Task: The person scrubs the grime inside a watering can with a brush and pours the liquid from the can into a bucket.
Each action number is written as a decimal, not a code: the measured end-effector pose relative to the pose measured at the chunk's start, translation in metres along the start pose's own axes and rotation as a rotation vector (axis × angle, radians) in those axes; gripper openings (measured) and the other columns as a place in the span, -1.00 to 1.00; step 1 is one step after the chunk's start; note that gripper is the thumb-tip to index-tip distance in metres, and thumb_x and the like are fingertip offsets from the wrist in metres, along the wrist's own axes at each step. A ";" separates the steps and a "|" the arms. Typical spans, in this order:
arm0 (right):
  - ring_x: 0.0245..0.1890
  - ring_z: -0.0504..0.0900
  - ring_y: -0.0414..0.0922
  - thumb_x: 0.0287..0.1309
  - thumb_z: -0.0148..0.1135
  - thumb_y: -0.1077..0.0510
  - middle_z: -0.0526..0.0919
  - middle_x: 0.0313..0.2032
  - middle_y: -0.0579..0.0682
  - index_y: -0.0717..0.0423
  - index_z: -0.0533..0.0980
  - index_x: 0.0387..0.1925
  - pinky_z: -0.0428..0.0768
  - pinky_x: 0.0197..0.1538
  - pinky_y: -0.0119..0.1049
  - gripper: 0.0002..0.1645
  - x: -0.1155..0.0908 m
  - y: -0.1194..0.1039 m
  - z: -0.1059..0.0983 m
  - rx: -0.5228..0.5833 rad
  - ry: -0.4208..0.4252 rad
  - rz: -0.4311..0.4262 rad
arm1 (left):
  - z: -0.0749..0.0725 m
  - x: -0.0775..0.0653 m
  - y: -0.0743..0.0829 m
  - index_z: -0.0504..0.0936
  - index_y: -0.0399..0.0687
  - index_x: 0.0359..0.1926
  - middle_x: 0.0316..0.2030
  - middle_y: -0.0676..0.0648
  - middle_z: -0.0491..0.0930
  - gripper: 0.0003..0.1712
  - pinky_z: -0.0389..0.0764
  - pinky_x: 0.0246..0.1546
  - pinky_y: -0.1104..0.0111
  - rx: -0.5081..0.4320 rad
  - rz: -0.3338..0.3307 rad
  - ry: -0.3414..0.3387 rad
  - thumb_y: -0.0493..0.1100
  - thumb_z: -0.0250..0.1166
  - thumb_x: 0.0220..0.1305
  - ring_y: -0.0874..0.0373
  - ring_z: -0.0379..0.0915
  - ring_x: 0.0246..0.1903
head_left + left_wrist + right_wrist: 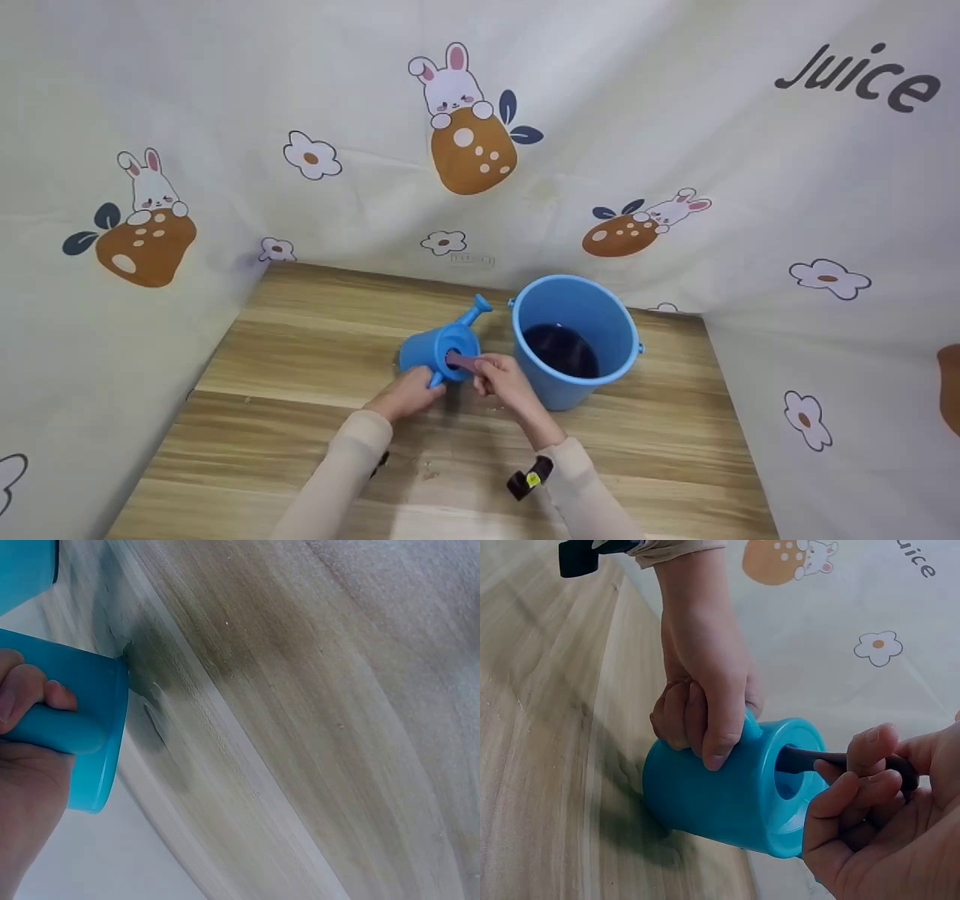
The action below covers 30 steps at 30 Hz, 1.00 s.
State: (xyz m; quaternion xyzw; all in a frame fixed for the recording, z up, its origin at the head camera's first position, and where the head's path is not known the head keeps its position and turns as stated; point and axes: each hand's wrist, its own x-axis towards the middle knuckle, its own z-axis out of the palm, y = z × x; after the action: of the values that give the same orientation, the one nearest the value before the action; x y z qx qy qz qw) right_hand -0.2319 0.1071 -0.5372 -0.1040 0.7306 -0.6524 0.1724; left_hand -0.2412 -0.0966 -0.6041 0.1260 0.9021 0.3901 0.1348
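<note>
A blue watering can (424, 349) is tilted close over the wood-patterned surface, its round opening facing the right hand and its spout pointing to the back right. The left hand (411, 394) grips the can's handle, fingers wrapped round it in the left wrist view (56, 727). The right hand (504, 379) pinches a slim dull-purple handle (817, 759) between thumb and curled fingers. That handle reaches through the opening into the can, so the far end is hidden and I cannot tell what tool it is.
Just right of the hands stands a blue bucket (551, 394) holding dark liquid (562, 352). Small wet spots (429, 471) mark the wood-patterned surface (300, 420) in front. Pale printed sheeting (360, 90) with rabbits and flowers rises at the back and both sides.
</note>
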 end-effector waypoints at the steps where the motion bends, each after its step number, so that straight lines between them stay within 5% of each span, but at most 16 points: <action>1: -0.71 0.26 -0.35 0.42 -0.11 0.27 0.40 -0.72 -0.17 0.58 0.45 -0.09 0.22 -0.55 -0.50 -0.64 -0.001 0.000 -0.001 0.006 0.001 0.003 | 0.000 0.000 0.000 0.21 0.10 -0.69 -0.71 0.15 0.17 -0.61 0.18 -0.58 0.42 0.000 0.000 -0.003 -0.16 0.13 0.23 0.26 0.12 -0.66; 20: -0.71 0.30 -0.33 0.42 -0.16 0.29 0.45 -0.73 -0.17 0.57 0.45 -0.18 0.31 -0.54 -0.49 -0.65 0.011 0.009 0.009 0.085 0.012 0.050 | 0.000 -0.001 0.002 0.23 0.09 -0.65 -0.67 0.13 0.18 -0.63 0.20 -0.53 0.41 -0.006 -0.025 -0.025 -0.13 0.12 0.27 0.24 0.14 -0.61; 30: -0.70 0.32 -0.35 0.45 -0.13 0.25 0.45 -0.72 -0.20 0.21 0.42 -0.44 0.32 -0.48 -0.46 -0.70 0.019 0.017 0.019 0.110 -0.011 0.050 | 0.001 -0.002 0.003 0.23 0.08 -0.67 -0.70 0.14 0.20 -0.62 0.19 -0.57 0.42 0.011 -0.004 -0.005 -0.16 0.13 0.25 0.26 0.14 -0.65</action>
State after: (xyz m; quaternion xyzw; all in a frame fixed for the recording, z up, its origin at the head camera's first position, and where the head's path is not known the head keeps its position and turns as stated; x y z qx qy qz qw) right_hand -0.2404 0.0848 -0.5580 -0.0797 0.6950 -0.6865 0.1981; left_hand -0.2382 -0.0948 -0.6024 0.1261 0.9041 0.3846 0.1369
